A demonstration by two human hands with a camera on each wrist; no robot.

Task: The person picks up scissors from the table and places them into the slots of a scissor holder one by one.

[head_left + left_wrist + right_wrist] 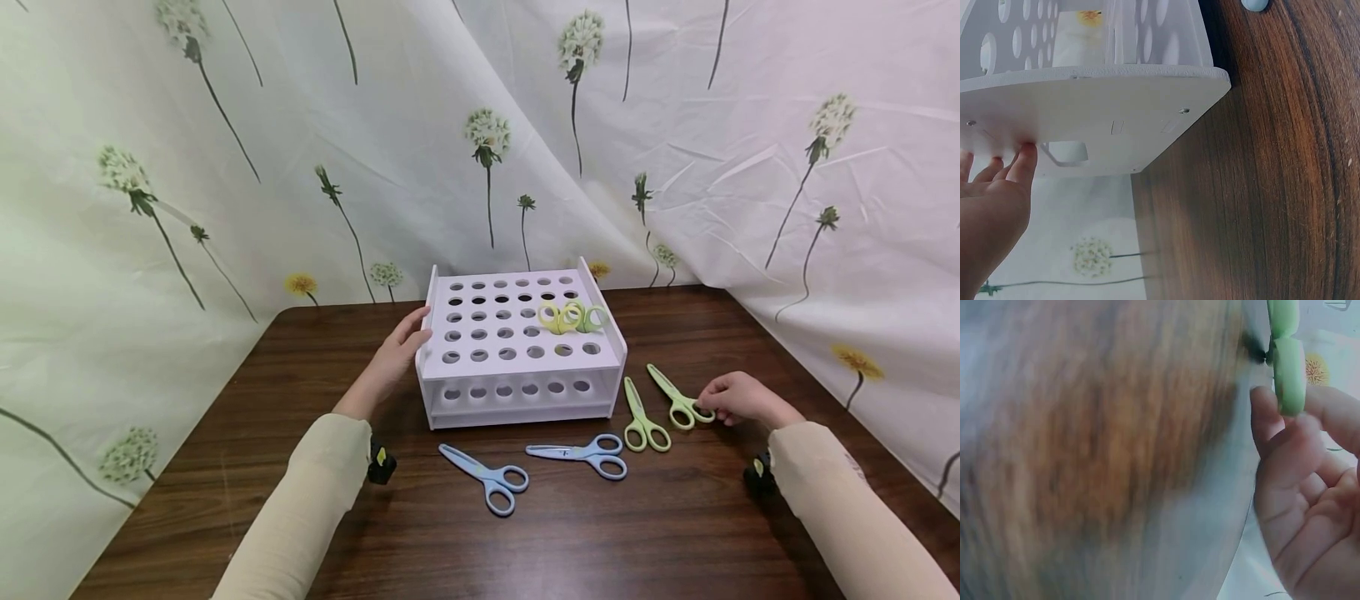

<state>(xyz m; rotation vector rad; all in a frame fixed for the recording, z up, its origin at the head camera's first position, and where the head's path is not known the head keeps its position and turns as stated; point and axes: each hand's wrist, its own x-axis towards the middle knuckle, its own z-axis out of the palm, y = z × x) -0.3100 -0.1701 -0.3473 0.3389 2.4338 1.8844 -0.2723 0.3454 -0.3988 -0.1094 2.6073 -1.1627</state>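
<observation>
A white rack [517,367] with rows of round holes stands at the table's middle. My left hand [392,358] rests its fingertips against the outer face of the rack's left side panel [1141,103], beside an oblong cutout. To the right, my right hand [738,397] pinches one handle loop of green scissors [678,402] between thumb and fingers. Those scissors lie with blades pointing away towards the back; the right wrist view shows the green handle [1290,378] at the fingertips. Yellow scissors [559,322] and green-handled scissors [588,322] stand in the rack's right-hand holes, handles up.
Another pair of green scissors [641,423] lies right of the rack. Blue scissors [487,479] and a second blue pair [585,452] lie in front of it on the dark wooden table [300,400]. A flower-printed cloth [420,150] hangs behind.
</observation>
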